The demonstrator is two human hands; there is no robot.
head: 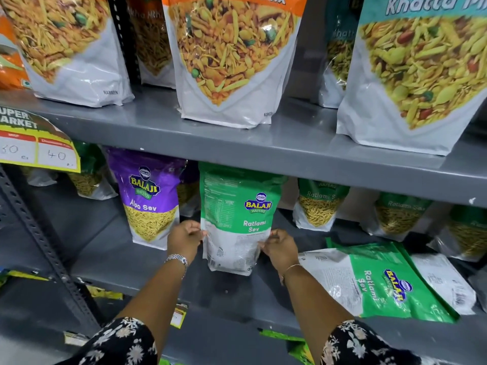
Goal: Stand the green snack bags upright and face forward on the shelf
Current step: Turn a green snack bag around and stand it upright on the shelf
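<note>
So, green Ratlami Sev bag point(238, 217) upright on the lower shelf point(137, 264), back panel facing out, left hand point(184, 239) and right hand point(279, 248) pinching its lower side edges, another green bag point(382, 283) flat beside it

upper shelf point(263, 143): grey metal, bears large white pouches, orange-topped point(232, 61) and teal-topped point(419, 75), upright | lower shelf: purple Aloo Sev bag point(149, 201) upright, facing forward | left: yellow price tag point(37, 143) hangs from upper shelf edge, handwritten 40 | far left: perforated upright post point(44, 243)
</note>
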